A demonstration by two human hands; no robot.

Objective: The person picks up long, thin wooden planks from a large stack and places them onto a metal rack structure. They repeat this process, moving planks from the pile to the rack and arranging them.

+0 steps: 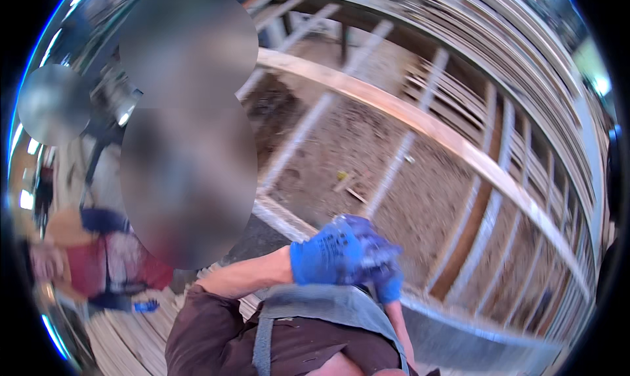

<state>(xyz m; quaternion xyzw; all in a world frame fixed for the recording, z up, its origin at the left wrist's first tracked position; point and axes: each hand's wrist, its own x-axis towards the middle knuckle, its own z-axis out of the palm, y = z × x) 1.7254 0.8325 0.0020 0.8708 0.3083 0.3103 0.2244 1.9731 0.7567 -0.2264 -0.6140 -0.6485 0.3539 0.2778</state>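
Note:
My left hand, in a blue work glove, reaches across in front of my chest from the left. Close against it is my right hand, also gloved in blue, its forearm rising from the lower edge. The two gloves overlap, and motion smears their fingers, so I cannot make out whether anything is between them. Beyond the hands a long pale wooden board lies across the crossbars of a large frame. Neither hand touches that board.
Brown, debris-strewn ground shows between the bars. Stacked boards line the far right side. Another person in a red top is at the left, near more planks. Large blurred patches hide part of the left side.

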